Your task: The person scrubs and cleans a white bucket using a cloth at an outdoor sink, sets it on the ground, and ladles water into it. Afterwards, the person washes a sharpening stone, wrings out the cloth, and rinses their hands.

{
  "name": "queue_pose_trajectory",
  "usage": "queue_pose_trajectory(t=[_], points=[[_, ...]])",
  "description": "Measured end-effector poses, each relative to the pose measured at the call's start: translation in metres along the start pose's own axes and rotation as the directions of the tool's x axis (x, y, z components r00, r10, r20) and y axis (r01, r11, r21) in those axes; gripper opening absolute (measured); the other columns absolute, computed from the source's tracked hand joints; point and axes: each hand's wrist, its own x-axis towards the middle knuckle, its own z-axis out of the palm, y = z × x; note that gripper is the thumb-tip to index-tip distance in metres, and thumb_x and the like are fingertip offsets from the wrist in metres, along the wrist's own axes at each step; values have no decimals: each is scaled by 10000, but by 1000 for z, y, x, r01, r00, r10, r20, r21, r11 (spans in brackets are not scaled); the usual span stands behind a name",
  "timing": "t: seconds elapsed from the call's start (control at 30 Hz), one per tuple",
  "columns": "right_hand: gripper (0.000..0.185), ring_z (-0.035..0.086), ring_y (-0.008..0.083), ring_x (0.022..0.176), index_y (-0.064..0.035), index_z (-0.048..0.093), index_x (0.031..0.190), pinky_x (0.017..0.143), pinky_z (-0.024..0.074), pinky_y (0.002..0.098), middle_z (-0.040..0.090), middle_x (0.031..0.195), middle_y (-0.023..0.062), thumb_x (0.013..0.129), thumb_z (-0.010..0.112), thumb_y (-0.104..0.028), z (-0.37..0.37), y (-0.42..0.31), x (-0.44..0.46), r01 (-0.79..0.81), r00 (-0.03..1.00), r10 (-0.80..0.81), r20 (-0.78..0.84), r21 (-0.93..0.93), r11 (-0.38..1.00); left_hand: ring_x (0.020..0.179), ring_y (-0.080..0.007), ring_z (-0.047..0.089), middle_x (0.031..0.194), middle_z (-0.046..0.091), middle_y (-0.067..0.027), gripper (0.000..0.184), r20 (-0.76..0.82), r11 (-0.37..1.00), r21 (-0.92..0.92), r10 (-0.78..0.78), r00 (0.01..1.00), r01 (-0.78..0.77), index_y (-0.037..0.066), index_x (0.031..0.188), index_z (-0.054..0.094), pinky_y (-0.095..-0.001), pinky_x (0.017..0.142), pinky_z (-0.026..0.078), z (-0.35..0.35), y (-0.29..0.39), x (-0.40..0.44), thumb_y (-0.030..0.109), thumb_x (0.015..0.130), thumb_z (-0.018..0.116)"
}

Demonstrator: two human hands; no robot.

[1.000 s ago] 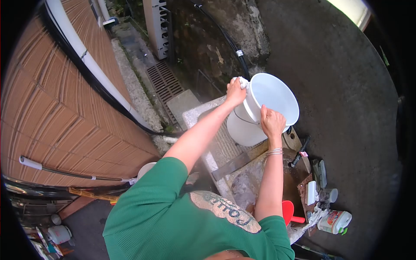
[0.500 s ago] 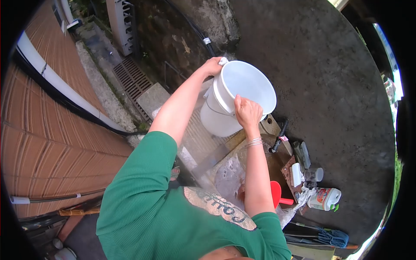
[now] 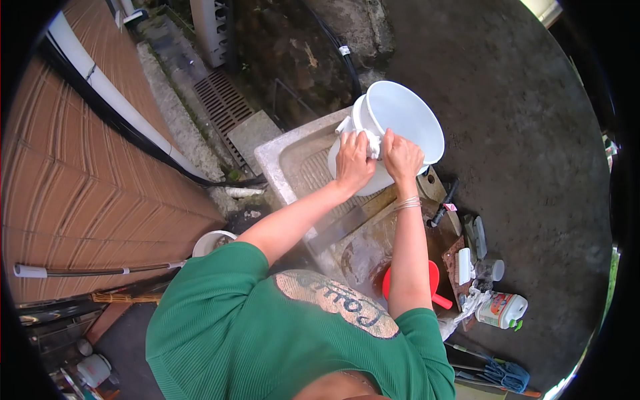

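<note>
A large white bucket (image 3: 405, 115) stands tilted over the ribbed part of a stone sink (image 3: 293, 157), its mouth turned to the upper right. My left hand (image 3: 354, 162) is closed on a crumpled white cloth (image 3: 372, 144) against the bucket's near outer side. Right beside it, my right hand (image 3: 403, 157) grips the bucket's near rim, with thin bracelets on the wrist. Below, a red scoop (image 3: 427, 280) lies in the sink basin, partly hidden by my right forearm.
A black tap (image 3: 443, 203) is at the basin's right edge. Near it are a white brush (image 3: 465, 267), a clear cup (image 3: 495, 270) and a detergent bottle (image 3: 503, 310). A floor drain (image 3: 223, 107) lies upper left, a blue mop (image 3: 507, 375) lower right.
My left hand has moved with the cloth from the bucket's far left rim down to its near side, beside my right hand. My right hand still holds the rim. The camera view has shifted.
</note>
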Motion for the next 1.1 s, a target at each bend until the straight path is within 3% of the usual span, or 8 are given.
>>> queue_pose_trajectory(t=[0.37,0.47,0.57,0.7,0.83,0.9,1.0,1.1], points=[[423,594,367,624,-102,659,699,587,448,464,612,647,163,903,389,-356,-6,-2,0,-23,999,24,37,-40,999,887,-371,464,904,519,-172,311,31,999,-54,-1,1000,2,5,946,492,-434,755,408,-13,-23,-34,-1,652,592],[423,590,368,618,-104,657,687,584,444,463,607,640,165,901,391,-354,-3,-1,0,-15,1000,15,14,-45,999,936,-366,470,950,538,-177,314,79,957,24,-289,954,288,1,996,507,-411,798,410,-10,-64,-46,53,705,613],[424,587,371,612,-99,653,674,576,440,461,602,634,170,897,397,-352,-1,0,1,-3,1000,3,1,-45,999,1027,-354,467,1026,543,-186,332,169,618,-319,-709,685,719,-3,1049,512,-402,861,390,-6,-96,-37,115,758,620],[425,576,378,599,-87,648,666,562,431,461,590,617,176,895,403,-349,-2,-4,-1,-27,1000,28,5,-55,998,1080,-360,508,1079,580,-192,303,62,934,-91,-340,938,344,1,1038,536,-432,891,391,2,-105,22,242,855,519],[424,563,384,583,-78,641,661,548,421,464,574,599,182,892,409,-347,-1,-3,1,-38,999,40,26,-76,996,1129,-356,487,1173,561,-162,442,587,898,-57,-323,742,436,91,1113,560,-408,945,388,73,-193,52,370,902,289],[423,556,386,574,-71,626,645,535,413,464,566,594,184,890,417,-345,1,-3,2,-23,1000,22,-8,-37,999,1121,-343,498,1167,563,-169,391,733,961,81,-238,637,265,117,1120,562,-411,931,401,74,-196,74,345,905,328],[417,553,386,572,-68,621,641,532,409,464,564,593,182,887,424,-342,1,-4,0,-36,999,36,-3,-49,998,1097,-345,516,1160,566,-175,354,652,908,104,-370,661,405,110,1108,577,-416,907,422,82,-193,68,313,894,381],[408,552,385,570,-66,623,644,531,408,462,563,590,179,883,433,-337,0,-3,-1,-44,999,45,17,-73,996,1070,-341,537,1143,575,-177,301,419,678,187,-709,567,711,110,1066,605,-415,898,432,90,-190,56,266,866,444]])
